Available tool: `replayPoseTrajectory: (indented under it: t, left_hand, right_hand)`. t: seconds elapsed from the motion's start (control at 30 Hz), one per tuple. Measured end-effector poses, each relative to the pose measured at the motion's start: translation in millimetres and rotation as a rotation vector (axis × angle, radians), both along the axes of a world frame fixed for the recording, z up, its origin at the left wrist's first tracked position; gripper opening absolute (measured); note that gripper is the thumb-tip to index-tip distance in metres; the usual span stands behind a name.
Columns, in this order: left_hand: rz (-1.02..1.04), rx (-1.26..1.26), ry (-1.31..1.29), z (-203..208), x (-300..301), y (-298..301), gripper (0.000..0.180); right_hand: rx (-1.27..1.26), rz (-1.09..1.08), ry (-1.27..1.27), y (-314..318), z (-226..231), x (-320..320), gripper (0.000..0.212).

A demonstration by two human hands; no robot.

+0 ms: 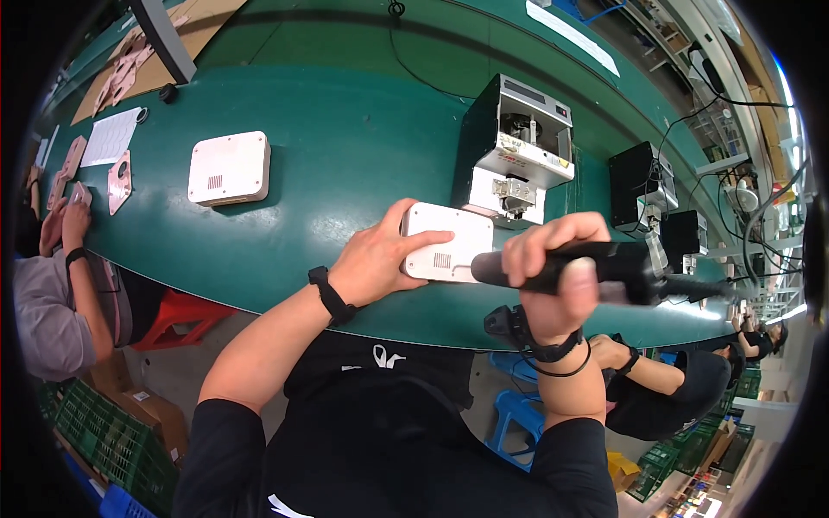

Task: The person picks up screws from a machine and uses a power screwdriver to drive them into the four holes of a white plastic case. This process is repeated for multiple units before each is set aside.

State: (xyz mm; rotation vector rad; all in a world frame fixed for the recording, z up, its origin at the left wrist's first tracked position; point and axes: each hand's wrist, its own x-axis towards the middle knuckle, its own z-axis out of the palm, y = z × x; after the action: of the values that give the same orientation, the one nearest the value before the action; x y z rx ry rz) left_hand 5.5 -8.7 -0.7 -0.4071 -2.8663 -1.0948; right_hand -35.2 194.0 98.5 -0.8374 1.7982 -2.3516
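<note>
A white, rounded plastic casing with a small slotted vent lies on the green bench in front of me. My left hand grips its left side, with one finger stretched across the top face. Over the casing's right part, my right hand is wrapped around a black, cylindrical power screwdriver. The tool is tilted and somewhat blurred. Its front end lies over the casing's lower right area, and I cannot make out whether the tip touches. Just beyond the casing stands a black-and-white screw feeder.
A second white casing sits on the green bench to the left. Farther left are pink flat parts, a paper sheet and a co-worker's hand. More black machines and another person are at the right.
</note>
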Motion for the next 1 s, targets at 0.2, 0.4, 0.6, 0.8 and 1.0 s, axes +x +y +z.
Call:
replayPoseTrajectory:
  t: [0.2, 0.4, 0.6, 0.8, 1.0]
  left_hand:
    - [0.005, -0.001, -0.022, 0, 0, 1, 0.072]
    - [0.017, -0.012, 0.007, -1, 1, 0, 0.071]
    - [0.003, -0.008, 0.005, -1, -1, 0, 0.073]
    - [0.013, -0.045, 0.003, 15, 5, -1, 0.089]
    - [-0.001, -0.038, 0.020, 5, -1, -6, 0.098]
  right_hand:
    - [0.027, 0.002, 0.041, -4, 7, 1, 0.046]
    - [-0.034, 0.012, -0.045, 7, 17, 0, 0.046]
    - [-0.017, 0.020, -0.073, 7, 13, 2, 0.045]
    - [-0.159, -0.065, 0.014, 11, 24, -7, 0.046]
    - [-0.449, -0.303, 0.569, 28, 77, -76, 0.053]
